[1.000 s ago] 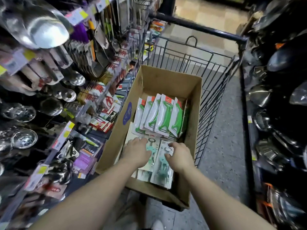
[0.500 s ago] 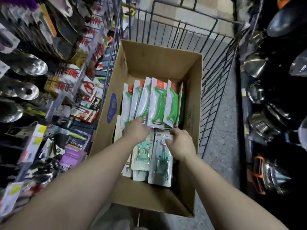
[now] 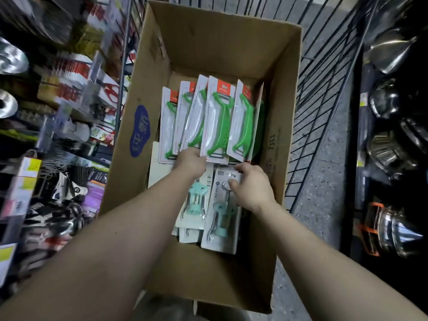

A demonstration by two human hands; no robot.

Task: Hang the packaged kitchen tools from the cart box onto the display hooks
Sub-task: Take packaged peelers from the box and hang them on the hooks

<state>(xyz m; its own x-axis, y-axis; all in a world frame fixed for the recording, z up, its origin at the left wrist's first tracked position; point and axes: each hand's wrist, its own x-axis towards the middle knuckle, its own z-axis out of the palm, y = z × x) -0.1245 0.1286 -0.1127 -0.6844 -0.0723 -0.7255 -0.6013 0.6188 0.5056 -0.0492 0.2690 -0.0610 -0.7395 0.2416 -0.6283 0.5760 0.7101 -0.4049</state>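
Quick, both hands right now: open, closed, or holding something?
Left hand: fingers curled onto the bottom edges of the green peeler packs; appears to grip them.
Right hand: pinches the top of a mint tool pack.

I stand in a narrow shop aisle with a grey speckled floor (image 3: 324,172) running along the right of a black wire cart (image 3: 324,93). On the left, crowded display racks (image 3: 69,93) carry red-and-white carded goods, yellow price tags (image 3: 32,166) and shiny steel bowls (image 3: 10,60), all blurred. On the right, dark shelving (image 3: 361,140) holds polished steel pots and kettles (image 3: 391,52) that catch the dim overhead light. Far ahead lies paler flooring.
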